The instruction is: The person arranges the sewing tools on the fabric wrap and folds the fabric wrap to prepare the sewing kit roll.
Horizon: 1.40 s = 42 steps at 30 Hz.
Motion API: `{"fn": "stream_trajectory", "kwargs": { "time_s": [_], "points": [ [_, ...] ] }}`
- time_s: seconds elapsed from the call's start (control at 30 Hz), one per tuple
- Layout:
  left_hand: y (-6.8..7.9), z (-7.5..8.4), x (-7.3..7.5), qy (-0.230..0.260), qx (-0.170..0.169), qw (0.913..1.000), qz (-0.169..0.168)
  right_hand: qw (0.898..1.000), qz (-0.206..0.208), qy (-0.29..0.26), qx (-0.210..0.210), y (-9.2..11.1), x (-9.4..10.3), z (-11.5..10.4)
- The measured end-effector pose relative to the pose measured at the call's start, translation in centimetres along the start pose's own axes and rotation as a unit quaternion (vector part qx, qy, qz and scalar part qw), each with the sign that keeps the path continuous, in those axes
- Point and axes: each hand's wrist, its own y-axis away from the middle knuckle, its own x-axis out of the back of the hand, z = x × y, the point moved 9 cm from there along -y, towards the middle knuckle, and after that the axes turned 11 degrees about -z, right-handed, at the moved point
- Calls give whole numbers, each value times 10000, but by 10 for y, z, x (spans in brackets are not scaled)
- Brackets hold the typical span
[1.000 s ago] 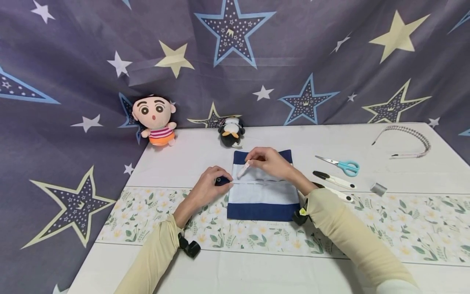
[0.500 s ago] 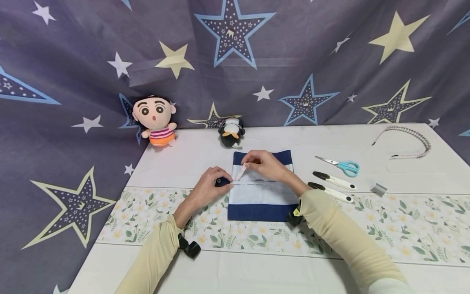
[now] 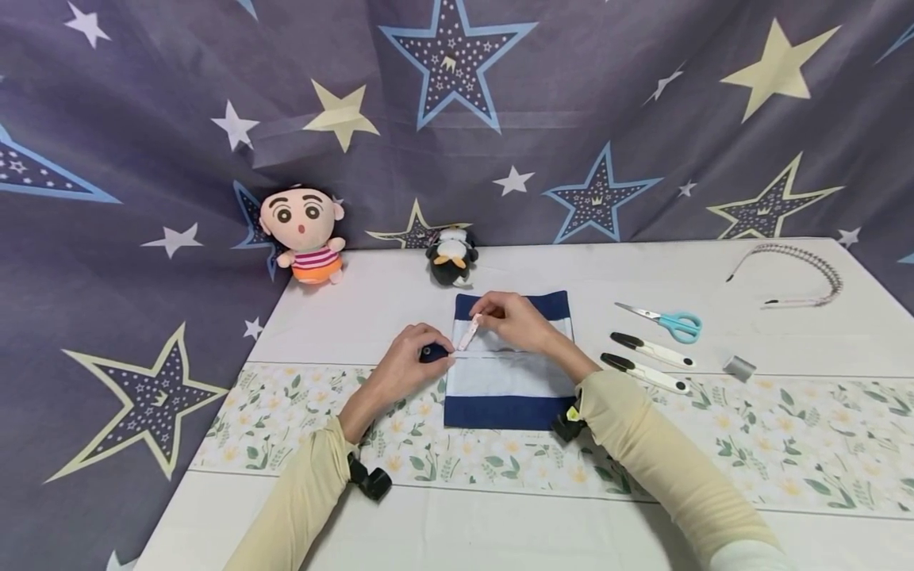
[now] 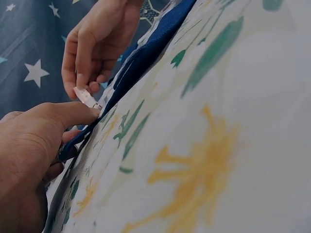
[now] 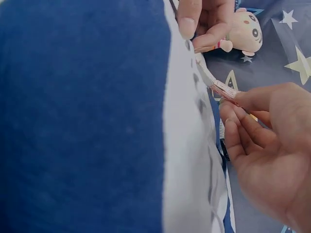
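A navy-and-white piece of fabric (image 3: pixel 510 411) lies flat on the table, a seam line running across its middle. At the left end of that line my left hand (image 3: pixel 408 361) pinches the fabric edge between thumb and fingers; a navy tab with a small round metal stud (image 3: pixel 432 352) shows inside the grip. My right hand (image 3: pixel 516 319), above the upper white band, pinches a small flat white-and-pink strip (image 3: pixel 468 333) between thumb and fingertips. In the right wrist view the strip (image 5: pixel 225 91) has a pink-patterned part at the fingers, and its white end reaches the fabric near my left fingertips.
Right of the fabric lie blue-handled scissors (image 3: pixel 667 322), two white tools with black ends (image 3: pixel 653 350) and a grey spool (image 3: pixel 739 368). A headband (image 3: pixel 800 252) lies at the back right. Behind stand a penguin plush (image 3: pixel 451 258) and a doll plush (image 3: pixel 305 230), against a star-patterned curtain (image 3: pixel 500 190).
My right hand and forearm have shifted slightly left, bringing the strip a little closer to the left end of the seam line. My left hand keeps its place and grip.
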Motion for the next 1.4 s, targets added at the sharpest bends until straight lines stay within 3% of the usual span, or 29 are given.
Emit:
{"fn": "stream_trajectory", "kwargs": {
  "time_s": [0.47, 1.4],
  "points": [
    [-1, 2, 1, 74, -102, 9999, 15, 9988, -295, -195, 351, -4, -3, -8],
    [1, -1, 0, 13, -42, 10000, 31, 9984, -440, -90, 355, -10, -16, -9]
  ]
}}
